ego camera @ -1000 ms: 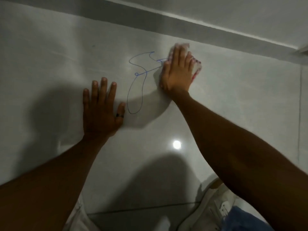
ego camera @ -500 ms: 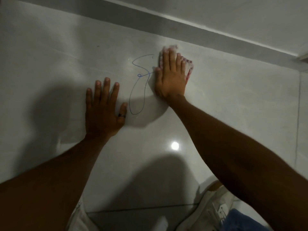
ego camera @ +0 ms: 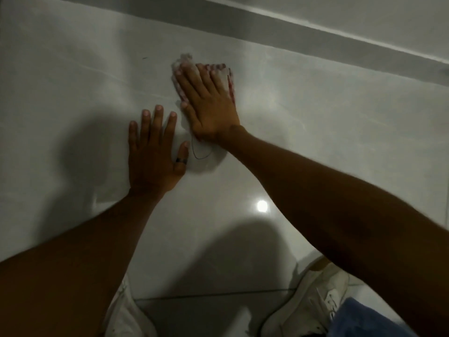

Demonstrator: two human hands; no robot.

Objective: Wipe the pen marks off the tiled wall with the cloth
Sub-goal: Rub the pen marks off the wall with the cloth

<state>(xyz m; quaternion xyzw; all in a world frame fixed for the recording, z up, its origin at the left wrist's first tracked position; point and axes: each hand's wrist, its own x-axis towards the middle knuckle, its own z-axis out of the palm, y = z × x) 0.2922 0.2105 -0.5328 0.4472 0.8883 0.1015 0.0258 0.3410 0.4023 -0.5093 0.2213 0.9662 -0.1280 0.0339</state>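
Note:
My right hand [ego camera: 206, 103] lies flat on a white cloth with red checks [ego camera: 224, 77], pressing it against the pale glossy tiled wall [ego camera: 315, 113]. The cloth shows above and to the right of my fingers. Only the bottom loop of the blue pen mark [ego camera: 200, 152] shows, just below my right palm; the rest is under the hand and cloth. My left hand [ego camera: 154, 152] rests flat on the wall with fingers spread, a dark ring on the thumb, right beside that loop.
A grey band [ego camera: 267, 25] runs across the wall above the tile. A tiny dark speck [ego camera: 145, 58] sits on the tile at upper left. A grout line [ego camera: 213, 295] crosses low down. My white shoes [ego camera: 311, 302] and blue trouser leg [ego camera: 364, 319] show at the bottom.
My right hand has slid the cloth leftward and down over the scribble; its upper curves no longer show. The left hand has stayed put.

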